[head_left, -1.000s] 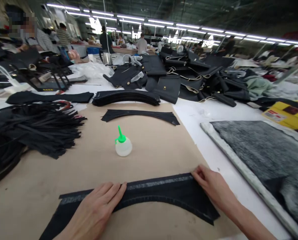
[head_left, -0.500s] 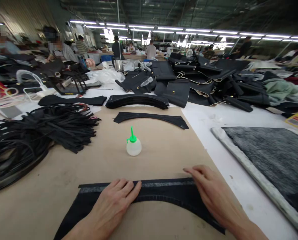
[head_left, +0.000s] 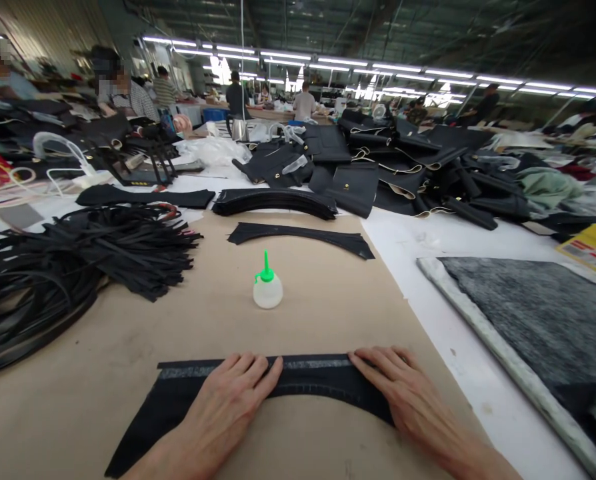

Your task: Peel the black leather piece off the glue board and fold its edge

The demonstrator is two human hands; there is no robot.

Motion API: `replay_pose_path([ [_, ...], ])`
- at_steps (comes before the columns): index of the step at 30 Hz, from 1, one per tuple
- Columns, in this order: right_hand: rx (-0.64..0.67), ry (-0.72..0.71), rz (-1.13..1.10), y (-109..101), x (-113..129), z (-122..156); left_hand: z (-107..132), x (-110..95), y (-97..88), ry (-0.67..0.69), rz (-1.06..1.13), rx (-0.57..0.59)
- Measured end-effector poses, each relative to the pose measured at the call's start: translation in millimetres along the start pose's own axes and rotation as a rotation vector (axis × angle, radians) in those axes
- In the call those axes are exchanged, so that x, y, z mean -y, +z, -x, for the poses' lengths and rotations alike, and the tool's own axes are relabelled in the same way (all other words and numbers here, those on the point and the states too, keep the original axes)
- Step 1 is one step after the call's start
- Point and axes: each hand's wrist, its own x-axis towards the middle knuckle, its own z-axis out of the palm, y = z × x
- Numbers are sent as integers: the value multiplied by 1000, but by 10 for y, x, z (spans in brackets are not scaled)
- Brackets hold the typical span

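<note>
- Both hands are flat on a curved black piece (head_left: pixel 323 383) lying on the brown paper sheet (head_left: pixel 128 347) at the near edge of the bench (head_left: pixel 428 240).
- Left hand (head_left: pixel 228 400) presses near the middle of the top edge, fingers stretched out and loose, not gripping anything.
- Right hand (head_left: pixel 403 393) sits on the right stretch, fingers spread flat too, just pushing down.
- That top edge shows a shiny greyish band, looks like glue or a folded hem, hard to say from this angle. Left part of the band lies flat; I'd guess the right end is what's left to press.
- The piece is matte, thin, arc-shaped, leather-like.
- A small round glue bottle (head_left: pixel 267 290) with a green nozzle stands upright further back, capped, well apart from the hands.
- Beyond it lies another curved black strip (head_left: pixel 303 237), then a stack of curved pieces (head_left: pixel 275 200). A heap of thin black straps (head_left: pixel 103 253) sits off to the left.
</note>
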Motion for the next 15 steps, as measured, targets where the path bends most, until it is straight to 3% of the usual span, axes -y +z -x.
replay_pose_path([
  [4,0,55,122,-131,-320,288,10,-2,30,5,6,-10],
  [7,-45,119,198,-184,-378,358,10,-7,47,0,2,-33],
  [10,-97,85,229,-115,-161,188,24,-19,2,-13,-2,-37],
  [15,-193,-209,202,174,308,-265,85,0,-161,-1,34,-24],
])
